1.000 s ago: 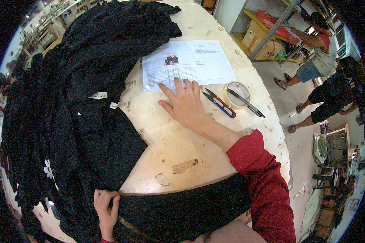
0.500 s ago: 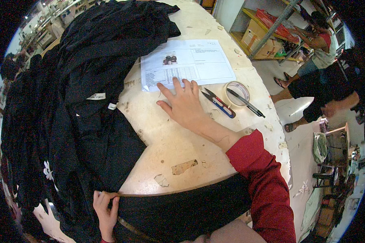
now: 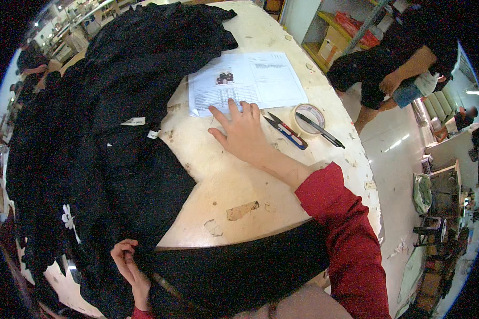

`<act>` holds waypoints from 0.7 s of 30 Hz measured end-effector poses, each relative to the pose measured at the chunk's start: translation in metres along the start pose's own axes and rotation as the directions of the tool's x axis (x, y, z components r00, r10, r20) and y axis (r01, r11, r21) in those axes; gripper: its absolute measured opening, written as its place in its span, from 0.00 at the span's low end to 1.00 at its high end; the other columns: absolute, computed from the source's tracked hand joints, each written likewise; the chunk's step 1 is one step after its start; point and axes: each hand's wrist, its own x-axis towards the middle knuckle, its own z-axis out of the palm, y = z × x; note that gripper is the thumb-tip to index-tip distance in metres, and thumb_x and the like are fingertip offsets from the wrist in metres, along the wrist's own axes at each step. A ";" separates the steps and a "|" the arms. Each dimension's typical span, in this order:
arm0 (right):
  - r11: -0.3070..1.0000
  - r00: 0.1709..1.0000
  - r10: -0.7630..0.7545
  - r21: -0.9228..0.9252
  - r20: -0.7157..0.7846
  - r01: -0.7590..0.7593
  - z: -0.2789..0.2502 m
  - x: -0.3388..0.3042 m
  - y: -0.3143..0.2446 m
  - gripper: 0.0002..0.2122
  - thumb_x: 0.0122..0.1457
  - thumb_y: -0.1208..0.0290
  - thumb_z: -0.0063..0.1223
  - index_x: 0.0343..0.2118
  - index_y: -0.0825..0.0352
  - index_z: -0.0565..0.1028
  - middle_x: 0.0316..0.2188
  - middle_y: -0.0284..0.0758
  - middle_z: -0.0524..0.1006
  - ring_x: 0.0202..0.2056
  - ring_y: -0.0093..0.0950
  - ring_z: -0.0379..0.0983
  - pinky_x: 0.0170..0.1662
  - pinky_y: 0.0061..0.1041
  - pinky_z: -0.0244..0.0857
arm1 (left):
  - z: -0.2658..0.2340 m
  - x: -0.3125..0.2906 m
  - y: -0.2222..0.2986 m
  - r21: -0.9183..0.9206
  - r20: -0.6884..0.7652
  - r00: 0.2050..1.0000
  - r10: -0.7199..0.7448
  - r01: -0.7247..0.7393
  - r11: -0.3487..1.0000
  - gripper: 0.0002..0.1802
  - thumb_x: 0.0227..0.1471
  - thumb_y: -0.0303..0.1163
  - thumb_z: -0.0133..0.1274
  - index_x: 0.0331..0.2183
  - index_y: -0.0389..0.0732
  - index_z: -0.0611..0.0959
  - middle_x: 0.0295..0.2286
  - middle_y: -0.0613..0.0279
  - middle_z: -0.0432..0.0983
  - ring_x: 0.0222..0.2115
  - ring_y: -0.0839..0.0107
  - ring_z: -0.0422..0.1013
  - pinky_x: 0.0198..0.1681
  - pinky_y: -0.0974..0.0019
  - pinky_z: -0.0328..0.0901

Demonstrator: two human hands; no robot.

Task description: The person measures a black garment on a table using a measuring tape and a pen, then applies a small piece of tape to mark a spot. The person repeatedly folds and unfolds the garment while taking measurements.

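My right hand lies open on the pale tabletop, fingers spread, fingertips touching the lower edge of a printed sheet with a table and a small picture. Just right of it are thread snips with red and blue handles, a roll of tape and a black pen resting across the roll. At the table's near edge, my left hand is loosely bent, fingers apart, against black cloth. A large heap of black garments with small white labels covers the left side.
A person in dark clothes is beyond the table's right edge. Behind stand shelves with a red basket and a cardboard box. A stool and a greenish sack stand on the floor at right.
My left hand has come off the table's near edge, moving slightly left and up, its fingers loosening. My right hand stays nearly in place. The person in dark clothes has come nearer the shelves.
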 end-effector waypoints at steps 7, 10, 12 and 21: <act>0.948 0.975 -0.212 0.255 0.060 0.190 -0.045 -0.013 -0.038 0.27 0.60 0.48 0.47 0.53 0.65 0.70 0.52 0.55 0.67 0.56 0.50 0.61 0.57 0.54 0.51 | -0.023 -0.001 0.044 -0.191 0.029 0.995 -0.094 0.098 0.977 0.08 0.56 0.20 0.51 0.39 0.38 0.72 0.31 0.62 0.73 0.33 0.73 0.73 0.41 0.71 0.67; 0.541 0.876 -0.415 0.841 0.248 0.018 -0.132 -0.054 -0.105 0.30 0.60 0.46 0.46 0.51 0.71 0.70 0.55 0.60 0.64 0.59 0.51 0.58 0.61 0.47 0.51 | -0.023 -0.021 0.087 -0.163 0.006 0.979 -0.203 0.201 0.966 0.23 0.50 0.17 0.58 0.48 0.38 0.71 0.40 0.55 0.77 0.35 0.70 0.78 0.37 0.72 0.72; 0.344 0.823 -0.506 0.935 0.259 -0.083 -0.159 -0.092 -0.148 0.41 0.58 0.45 0.51 0.60 0.80 0.55 0.59 0.59 0.58 0.62 0.47 0.56 0.64 0.38 0.50 | -0.001 -0.041 0.118 -0.436 -0.101 0.971 -0.215 0.151 0.887 0.29 0.50 0.18 0.58 0.53 0.39 0.66 0.44 0.53 0.76 0.36 0.70 0.77 0.37 0.72 0.73; 0.193 0.509 -0.378 0.603 0.773 -0.774 -0.219 -0.174 -0.145 0.24 0.64 0.59 0.49 0.57 0.67 0.61 0.41 0.45 0.77 0.42 0.34 0.77 0.41 0.31 0.70 | 0.041 -0.089 0.126 -0.692 0.131 0.991 -0.025 0.110 0.713 0.28 0.59 0.32 0.51 0.57 0.36 0.62 0.58 0.41 0.59 0.56 0.57 0.63 0.59 0.55 0.60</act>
